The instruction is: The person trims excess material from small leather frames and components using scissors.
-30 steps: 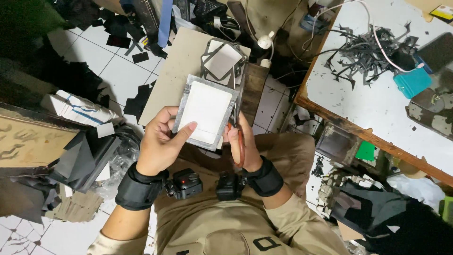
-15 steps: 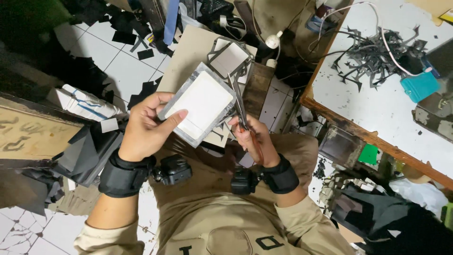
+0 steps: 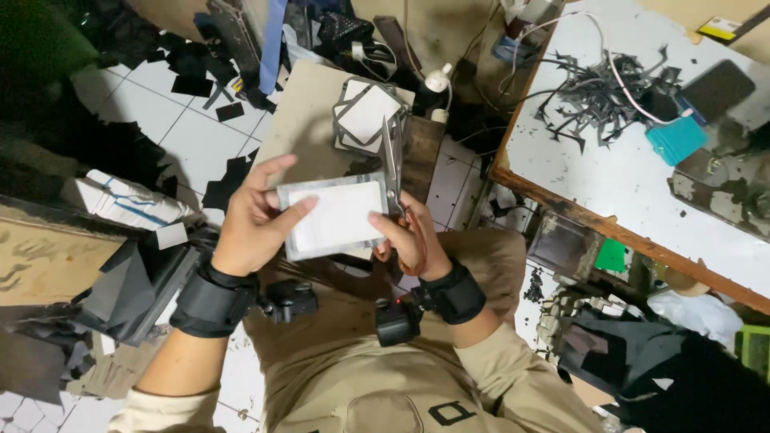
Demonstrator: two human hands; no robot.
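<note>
My left hand (image 3: 255, 215) pinches the left side of a white rectangular card with a grey border (image 3: 337, 215), held flat above my lap. My right hand (image 3: 411, 237) grips a pair of scissors (image 3: 393, 164); the blades point away from me and sit along the card's right edge. Just beyond, a small stack of similar white cards with grey borders (image 3: 367, 114) rests on a tan board (image 3: 309, 120). Both wrists wear black straps with small devices.
A white worktable (image 3: 634, 172) with a wooden edge stands to the right, strewn with dark offcut strips (image 3: 597, 92), cables and a teal object (image 3: 675, 138). Black scraps litter the tiled floor on the left. Dark sheets and boxes crowd the lower left.
The card has turned from tilted to level in my left hand. The scissors have come up to its right edge, blades pointing away.
</note>
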